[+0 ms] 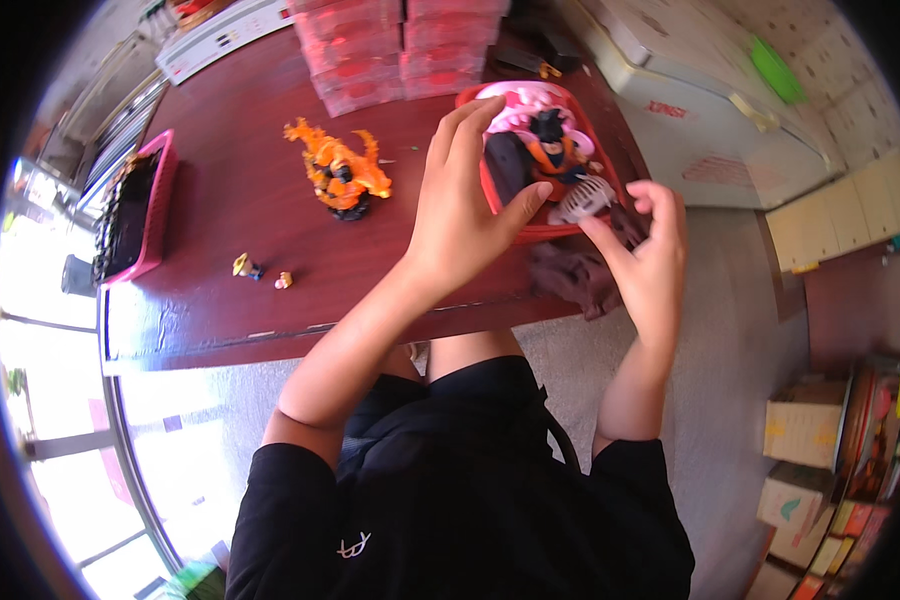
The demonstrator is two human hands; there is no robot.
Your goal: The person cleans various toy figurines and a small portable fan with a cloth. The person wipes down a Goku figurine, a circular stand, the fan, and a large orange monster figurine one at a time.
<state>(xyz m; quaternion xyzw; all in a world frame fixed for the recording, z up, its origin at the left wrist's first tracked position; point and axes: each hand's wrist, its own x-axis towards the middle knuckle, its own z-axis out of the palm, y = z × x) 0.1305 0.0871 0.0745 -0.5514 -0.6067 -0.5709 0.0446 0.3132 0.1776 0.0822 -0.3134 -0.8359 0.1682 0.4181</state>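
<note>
Both of my hands are raised about a red plastic basket (604, 142) at the table's right side. My left hand (461, 191) hovers over its left rim with fingers spread, holding nothing. On the near right side, my right hand (649, 247) has its thumb and fingers apart, also bare. Inside lie a black-haired figurine (553, 154) in orange and dark blue, a pink item (529, 97), a dark rounded item (506, 161) and a grey slotted piece (589, 196). Further left stands an orange flame-like figurine (343, 176) on a black base.
Two tiny figurines (247, 266) sit on the dark red table (232, 202). A pink basket (161, 217) stands at its left end, stacked clear-red boxes (360, 60) at the back. Dark cloth (574, 277) hangs over the front edge. A white freezer (697, 127) stands right; cartons (802, 427) lower right.
</note>
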